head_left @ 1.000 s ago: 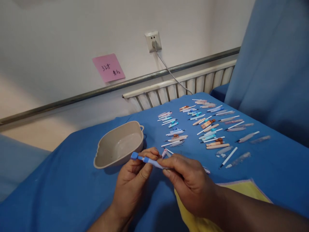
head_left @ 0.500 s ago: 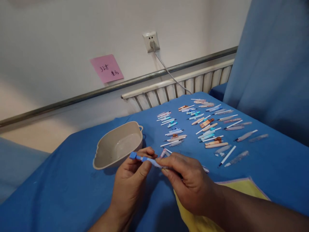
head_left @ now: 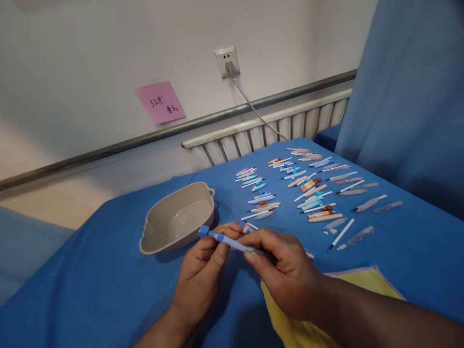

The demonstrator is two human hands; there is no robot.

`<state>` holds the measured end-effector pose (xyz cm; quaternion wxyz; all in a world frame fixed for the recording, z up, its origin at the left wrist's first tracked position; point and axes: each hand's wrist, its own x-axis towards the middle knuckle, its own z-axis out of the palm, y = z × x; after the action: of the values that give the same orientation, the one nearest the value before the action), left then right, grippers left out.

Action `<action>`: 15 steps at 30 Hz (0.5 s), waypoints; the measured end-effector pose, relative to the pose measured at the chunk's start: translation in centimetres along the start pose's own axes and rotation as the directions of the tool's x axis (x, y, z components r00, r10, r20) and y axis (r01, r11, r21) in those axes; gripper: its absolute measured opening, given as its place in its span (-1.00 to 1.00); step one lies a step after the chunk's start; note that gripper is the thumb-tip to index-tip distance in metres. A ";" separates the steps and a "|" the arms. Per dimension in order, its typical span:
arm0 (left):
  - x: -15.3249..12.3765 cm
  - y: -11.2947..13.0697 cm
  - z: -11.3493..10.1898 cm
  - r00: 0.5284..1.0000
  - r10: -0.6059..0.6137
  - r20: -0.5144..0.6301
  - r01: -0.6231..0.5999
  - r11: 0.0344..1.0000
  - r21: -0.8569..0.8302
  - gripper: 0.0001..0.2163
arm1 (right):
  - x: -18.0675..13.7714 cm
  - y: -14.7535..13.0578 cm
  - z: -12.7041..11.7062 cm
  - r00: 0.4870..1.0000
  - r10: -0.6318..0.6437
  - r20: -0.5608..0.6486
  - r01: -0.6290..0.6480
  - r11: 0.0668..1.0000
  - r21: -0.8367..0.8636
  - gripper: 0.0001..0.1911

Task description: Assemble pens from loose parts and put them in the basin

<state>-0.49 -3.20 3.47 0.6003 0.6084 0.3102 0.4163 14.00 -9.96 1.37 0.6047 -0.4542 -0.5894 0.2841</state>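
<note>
1. L hand (head_left: 205, 270): thumb + fingers pinched shut on the blue pen (head_left: 232, 242), close to its capped end. The square blue tip sticks out past the fingers on the left.
2. R hand (head_left: 286, 285): thumb + forefinger clamped on the pen's other end, which is hidden under the fingers.
3. Pen spans btwn both hands, held just above the blue cloth (head_left: 90, 280). It's slightly tilted, w/ the capped end higher and pointing toward the beige bowl (head_left: 159, 217).
4. Bowl sits on the cloth just behind the L hand, not touching it.
5. Rows of pen parts (head_left: 308, 193) (barrels, caps, thin white refills) lie on the cloth beyond the R hand. A few loose pcs (head_left: 247, 227) lie just behind the fingertips.
6. Yellow sheet (head_left: 362, 285) lies on the cloth under the R forearm.
7. Bkgd: pink note (head_left: 160, 102) on the wall, socket (head_left: 226, 62) w/ a cable plugged in, radiator (head_left: 268, 130) behind the table edge.
</note>
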 end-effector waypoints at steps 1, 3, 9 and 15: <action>-0.1 0.0 0.0 1.000 -0.009 0.014 0.009 1.000 0.002 -0.88 | 0.0 0.0 0.0 1.000 -0.001 -0.002 0.001 1.000 0.001 -0.75; -0.2 0.1 0.2 0.999 -0.043 0.030 0.042 0.999 0.017 -0.84 | 0.1 0.0 -0.1 1.000 -0.011 -0.004 0.011 1.000 -0.002 -0.74; -0.4 -0.3 0.9 0.992 -0.125 -0.008 0.125 0.992 -0.013 -0.73 | 0.4 0.8 0.3 1.000 0.006 -0.012 -0.005 0.999 0.041 -0.73; -0.2 -1.7 0.9 0.983 -0.185 -0.010 0.184 0.981 -0.059 -0.80 | 0.1 1.8 1.5 0.973 0.232 -0.001 -0.227 0.953 0.201 -0.76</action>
<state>0.44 -3.62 1.86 0.6512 0.5562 0.3576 0.3724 12.90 -8.79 -0.39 0.6173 -0.4601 -0.4939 0.4042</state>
